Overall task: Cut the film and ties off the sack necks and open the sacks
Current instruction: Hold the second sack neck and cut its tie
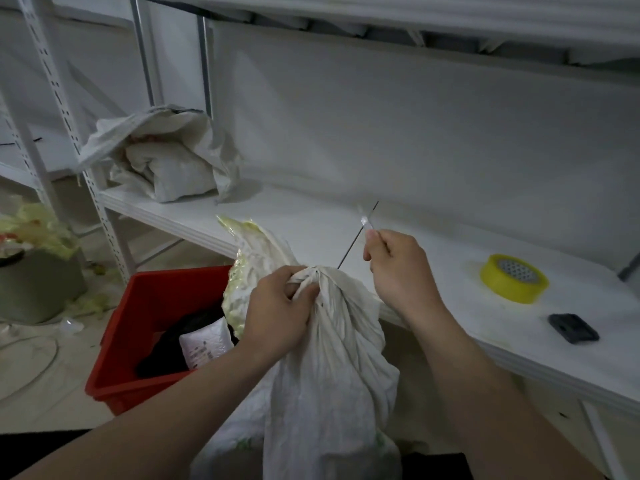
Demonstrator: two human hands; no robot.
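Two sacks in the head view.

First sack (332,358): upright in front of the shelf (311,216), just beside the red crate (138,341). Neck (313,276) bunched and gripped in the curled fingers of the left hand (277,306). Patch of yellowish film (239,271) clinging to the far side.

Second sack (162,157): lying on the shelf at rear left, mouth slack and already open.

Right hand (394,268): thumb and forefinger pinching a thin dark tie (353,242), taut from the neck upward and away, with a shred of clear film (365,221) at the pinch. No cutting tool discernible in either hand.

Handling, as a judgement:
- Sack cloth soft, limp, creased; likely to slump without support. Contents apparently bulky, not rigid.
- Take hold at the bunched neck, directly below the tie.
- Tie thin, stiff, probably springy and slick; pinch close to the neck.
- Film thin, clinging, prone to tearing in strips.

Counts: one tie visible; one yellow tape roll (514,278); one small black object (573,329) near it; one red crate; one grey bin (38,282) at left, topped with yellowish scraps.
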